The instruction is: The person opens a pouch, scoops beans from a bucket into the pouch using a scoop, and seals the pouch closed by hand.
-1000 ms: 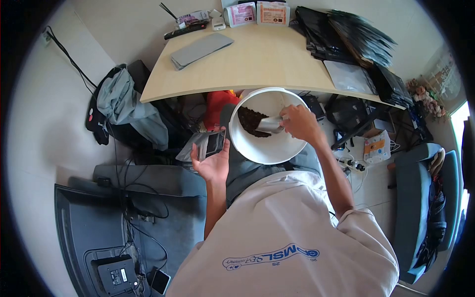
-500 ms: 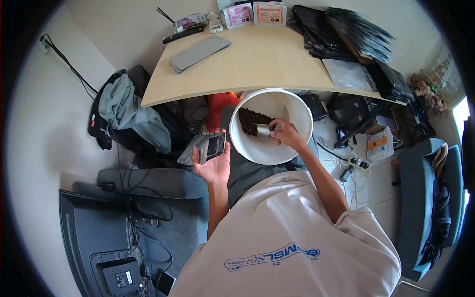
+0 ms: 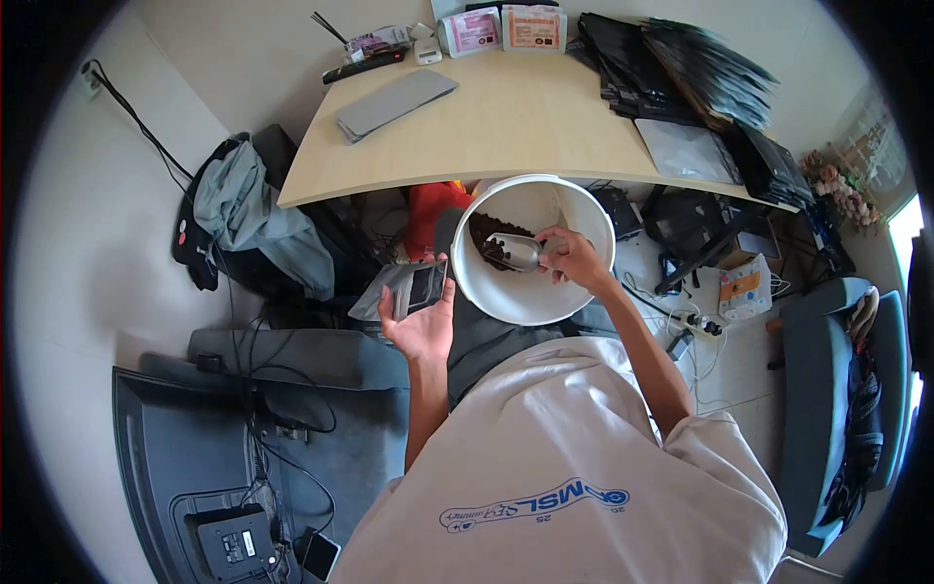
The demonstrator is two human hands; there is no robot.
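A white bucket [image 3: 537, 304] stands just below the desk edge, with dark brown beans [image 3: 489, 230] heaped along its far left inside. My right hand [image 3: 576, 259] reaches into it from the right, its fingers closed on the handle of a metal scoop [image 3: 523, 253]. A few beans lie in the scoop's bowl, which faces up and points left. To the left of the bucket, my left hand [image 3: 425, 328] holds a grey plastic pouch [image 3: 375, 295] between thumb and fingers, palm up. A dark panel shows on the pouch near my fingertips.
On the wooden desk [image 3: 506, 117] lie a grey folded board [image 3: 397, 105], printed packets [image 3: 533, 27] and stacked black pouches [image 3: 632, 73]. Cables and a power strip [image 3: 702, 322] are on the floor at right. A grey sofa [image 3: 360, 438] and a monitor [image 3: 195, 467] are at left.
The scoop has turned so its bowl faces up, showing beans inside, and my right hand has shifted slightly right. My left hand and the pouch stay nearly in place.
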